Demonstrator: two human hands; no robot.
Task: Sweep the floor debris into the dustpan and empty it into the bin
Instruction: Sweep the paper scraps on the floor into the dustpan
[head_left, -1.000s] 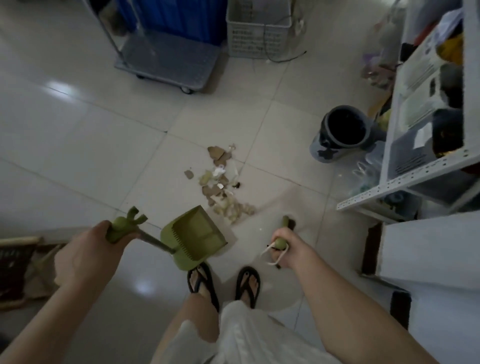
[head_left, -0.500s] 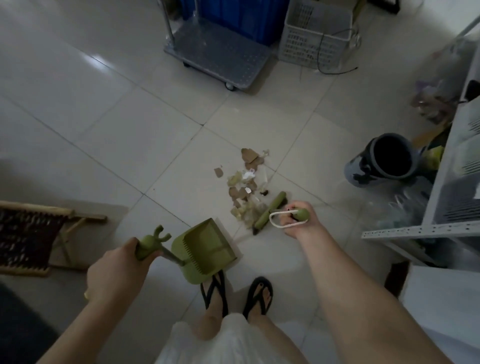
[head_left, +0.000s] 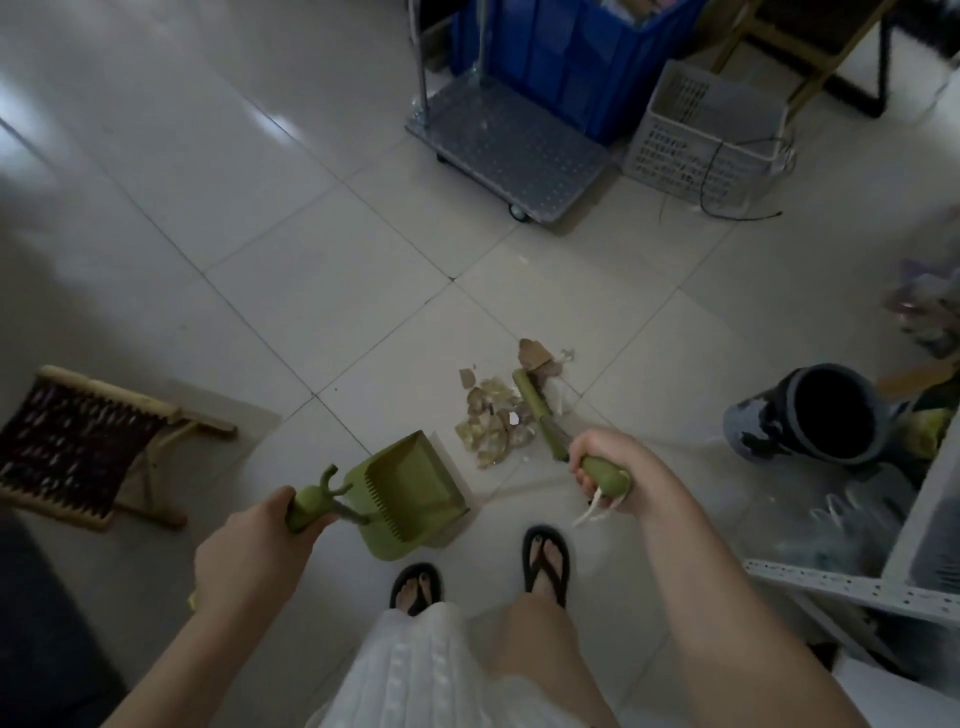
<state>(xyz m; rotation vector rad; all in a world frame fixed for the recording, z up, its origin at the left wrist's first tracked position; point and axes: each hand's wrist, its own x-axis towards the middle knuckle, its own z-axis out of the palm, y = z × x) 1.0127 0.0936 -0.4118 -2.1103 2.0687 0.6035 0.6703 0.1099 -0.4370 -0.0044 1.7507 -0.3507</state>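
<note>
Mid-sweep, judging by layout. Holding dustpan (head_left: 415, 488) by its green stalk in left hand (head_left: 249, 540), fingers curled round the grip. Holding brush (head_left: 535, 410) in right hand (head_left: 608, 467), fingers wrapped round the fat end, white hang-loop dangling under the palm.

Debris (head_left: 493, 421) all on the floor (head_left: 311, 291): brown scraps and pale peel in one loose pile, ahead-left of right hand, ahead-right of the pan. None visible inside the pan.

Key geometry:
- Brush long axis: from right hand forward and slightly left, head down at the far-right edge of the pile.
- Pile between brush and pan mouth, so probable stroke direction left and back toward the feet.
- Right hand nearer the pile. Only need to hold the pan steady with the left.
- Pan mouth facing the pile, near but apart. Can't tell lip-to-floor contact. Looks tilted, so risk of scraps sliding under unless pressed flat first.

A few outliers beyond the brush head. Probably worth a second pass.

Bin (head_left: 826, 410): dark grey, mouth open, well right of the pile, beside white shelving (head_left: 852, 587). Emptying not yet started.
</note>
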